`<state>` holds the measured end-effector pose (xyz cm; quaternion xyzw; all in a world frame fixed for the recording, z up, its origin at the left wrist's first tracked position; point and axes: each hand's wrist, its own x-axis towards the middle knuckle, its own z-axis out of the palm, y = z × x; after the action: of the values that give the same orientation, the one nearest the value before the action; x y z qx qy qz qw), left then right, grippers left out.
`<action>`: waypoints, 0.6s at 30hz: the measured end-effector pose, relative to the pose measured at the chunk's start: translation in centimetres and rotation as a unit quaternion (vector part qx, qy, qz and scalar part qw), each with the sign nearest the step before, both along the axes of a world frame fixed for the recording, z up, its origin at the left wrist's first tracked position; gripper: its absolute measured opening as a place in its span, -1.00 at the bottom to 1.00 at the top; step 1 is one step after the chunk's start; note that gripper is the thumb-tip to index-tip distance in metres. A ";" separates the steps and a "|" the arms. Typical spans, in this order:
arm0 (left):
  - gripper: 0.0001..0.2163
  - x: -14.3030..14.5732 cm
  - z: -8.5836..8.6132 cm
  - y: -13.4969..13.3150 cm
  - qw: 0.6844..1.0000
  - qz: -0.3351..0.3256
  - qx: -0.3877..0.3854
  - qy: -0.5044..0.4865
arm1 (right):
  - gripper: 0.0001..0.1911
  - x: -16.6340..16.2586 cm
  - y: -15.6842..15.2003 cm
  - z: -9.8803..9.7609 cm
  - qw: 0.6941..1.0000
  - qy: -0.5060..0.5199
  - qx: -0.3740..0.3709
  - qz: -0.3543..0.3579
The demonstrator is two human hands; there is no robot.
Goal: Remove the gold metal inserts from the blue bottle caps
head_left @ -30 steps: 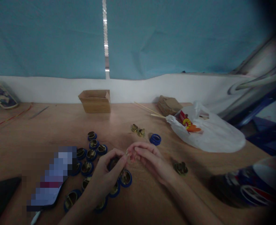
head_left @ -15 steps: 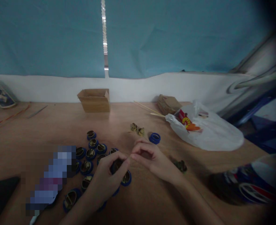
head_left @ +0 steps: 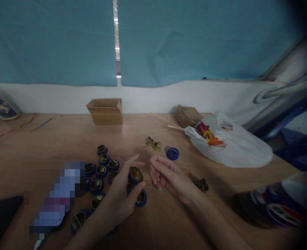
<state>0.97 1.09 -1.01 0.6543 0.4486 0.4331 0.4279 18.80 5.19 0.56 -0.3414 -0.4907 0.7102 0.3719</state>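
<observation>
Seemingly mid-handling of 1 blue-rimmed brass cup (head_left: 135, 175), framed by wide-spread left hand (head_left: 121, 198); can't tell if gripped. With right hand (head_left: 173, 178) curled, can't see contents. Probably calls for steadying the cup next.

Both forearms (head_left: 210, 217) extended forward. Nearer the wearer than the blue ring (head_left: 172, 158) and to its left, the left hand (head_left: 121, 198) formed a C, thumb apart from fingers; closer to the ring, the right hand (head_left: 172, 177) curled its fingers inward.
</observation>
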 end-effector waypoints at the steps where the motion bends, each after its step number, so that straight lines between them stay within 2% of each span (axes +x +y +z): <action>1: -0.44 0.2 -0.3 -0.1 1.000 0.007 0.026 0.010 | -0.69 0.0 0.0 -0.2 1.000 0.006 -0.007 0.001; 5: -0.41 0.8 -1.1 -0.3 0.995 0.056 0.079 0.009 | -0.70 -0.1 0.0 -0.8 0.999 0.031 -0.023 0.023; 9: -0.38 1.1 -1.0 -0.4 0.995 0.085 0.046 -0.018 | -0.72 -0.2 0.0 -0.7 0.996 0.064 -0.051 0.035; 13: -0.35 1.0 -0.4 -0.4 0.996 0.075 0.020 -0.041 | -0.73 -0.1 0.0 -0.6 0.993 0.086 -0.062 0.042; 18: -0.44 0.8 0.0 -0.4 0.996 0.052 0.011 -0.067 | -0.76 0.0 0.1 -0.8 0.995 0.078 -0.050 0.047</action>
<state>1.75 0.67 -1.03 0.6045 0.4474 0.5025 0.4265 18.75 5.25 -0.23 -0.2792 -0.4394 0.7752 0.3579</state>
